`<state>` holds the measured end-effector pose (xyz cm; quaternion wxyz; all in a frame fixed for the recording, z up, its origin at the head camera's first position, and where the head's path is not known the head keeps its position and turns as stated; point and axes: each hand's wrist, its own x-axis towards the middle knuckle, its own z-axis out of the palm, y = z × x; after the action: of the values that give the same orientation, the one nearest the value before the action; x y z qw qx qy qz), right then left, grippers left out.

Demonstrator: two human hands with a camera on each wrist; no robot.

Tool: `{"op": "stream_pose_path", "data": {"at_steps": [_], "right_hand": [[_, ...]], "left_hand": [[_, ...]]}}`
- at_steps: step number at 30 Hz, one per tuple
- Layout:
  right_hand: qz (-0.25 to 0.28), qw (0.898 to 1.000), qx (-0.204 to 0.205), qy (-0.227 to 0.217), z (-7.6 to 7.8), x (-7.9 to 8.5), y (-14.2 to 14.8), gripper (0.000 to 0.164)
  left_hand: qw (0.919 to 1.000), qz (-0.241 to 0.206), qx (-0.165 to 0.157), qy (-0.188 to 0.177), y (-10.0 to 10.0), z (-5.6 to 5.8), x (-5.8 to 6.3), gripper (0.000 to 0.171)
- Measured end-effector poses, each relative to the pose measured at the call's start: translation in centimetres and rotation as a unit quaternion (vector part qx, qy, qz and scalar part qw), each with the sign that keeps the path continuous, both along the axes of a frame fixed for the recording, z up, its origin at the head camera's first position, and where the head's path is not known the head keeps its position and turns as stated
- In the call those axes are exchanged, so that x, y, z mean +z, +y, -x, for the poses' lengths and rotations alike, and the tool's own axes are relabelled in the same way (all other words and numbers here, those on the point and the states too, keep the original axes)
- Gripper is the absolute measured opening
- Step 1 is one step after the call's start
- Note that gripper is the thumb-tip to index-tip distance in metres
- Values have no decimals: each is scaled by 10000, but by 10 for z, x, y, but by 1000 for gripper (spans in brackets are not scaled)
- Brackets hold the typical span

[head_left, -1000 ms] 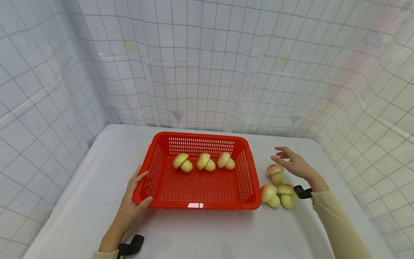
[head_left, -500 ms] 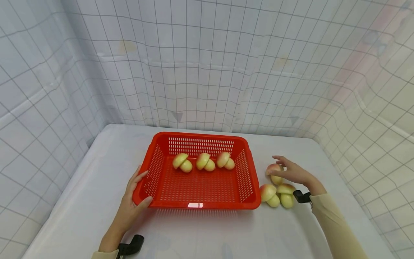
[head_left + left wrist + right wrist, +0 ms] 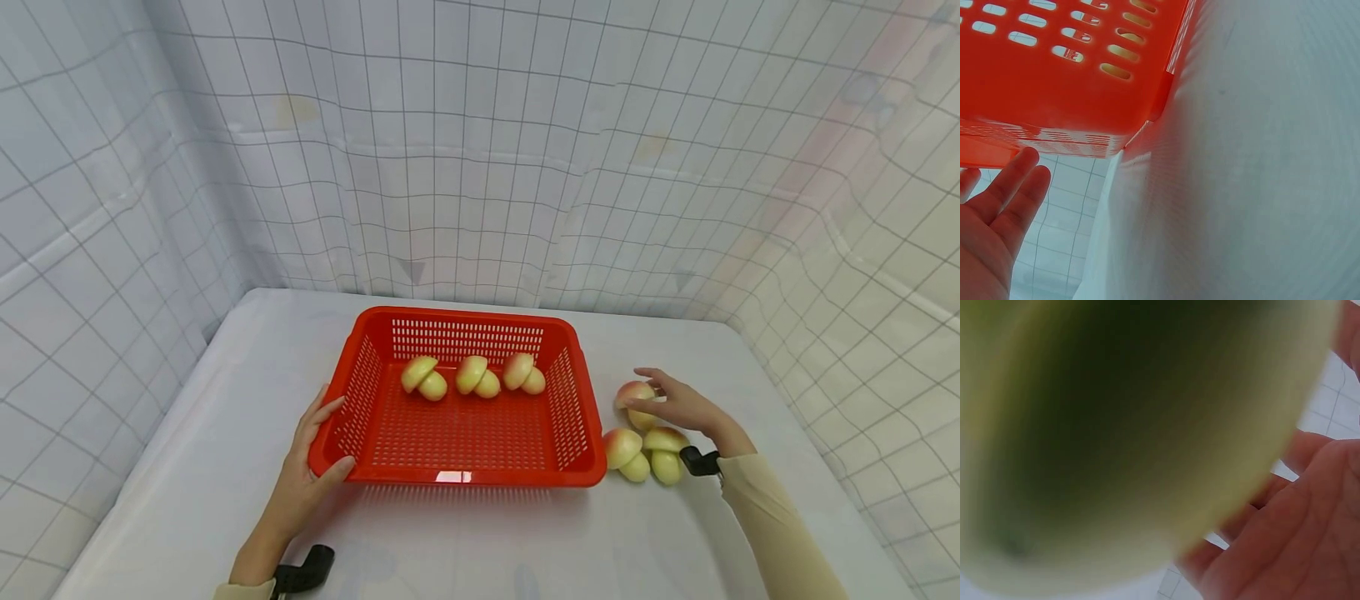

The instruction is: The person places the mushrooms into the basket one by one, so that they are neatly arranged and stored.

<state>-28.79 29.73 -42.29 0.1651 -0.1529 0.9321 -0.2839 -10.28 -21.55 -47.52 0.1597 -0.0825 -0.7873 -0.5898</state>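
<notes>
A red plastic basket [image 3: 457, 477] with slotted walls holds three yellow-and-pink mushrooms, a left one [image 3: 424, 379], a middle one [image 3: 477, 377] and a right one [image 3: 523, 373]. My left hand [image 3: 303, 471] rests at the basket's near left corner, fingers fairly straight along the rim. Right of the basket, my right hand [image 3: 686, 407] has thumb and fingers around the far loose mushroom [image 3: 634, 393]. Two more mushrooms lie just nearer, one [image 3: 626, 454] by the basket and one [image 3: 665, 456] under the wrist. A blurred pale green mushroom [image 3: 1116, 456] hides most right fingertips in the right wrist view.
The basket stands on a white-covered table [image 3: 480, 542]. White curtains with a grid pattern [image 3: 480, 167] close off the back and both sides. Black cameras are strapped to the left wrist [image 3: 303, 571] and the right wrist [image 3: 700, 461].
My right hand has come down and slightly nearer, and its thumb and fingers have closed around the far loose mushroom. The left hand and basket have stayed put.
</notes>
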Motion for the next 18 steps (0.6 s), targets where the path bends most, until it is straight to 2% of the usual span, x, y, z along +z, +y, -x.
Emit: {"op": "stream_pose_path", "data": {"at_steps": [8,18], "right_hand": [[41,9997,-154,-186,0,-5,3,76],[221,9993,-242,-193,0,-11,6,71]], "left_hand": [[10000,19,-36,64,0,1,0,68],[9997,170,-35,182,-1,1,-2,67]]}}
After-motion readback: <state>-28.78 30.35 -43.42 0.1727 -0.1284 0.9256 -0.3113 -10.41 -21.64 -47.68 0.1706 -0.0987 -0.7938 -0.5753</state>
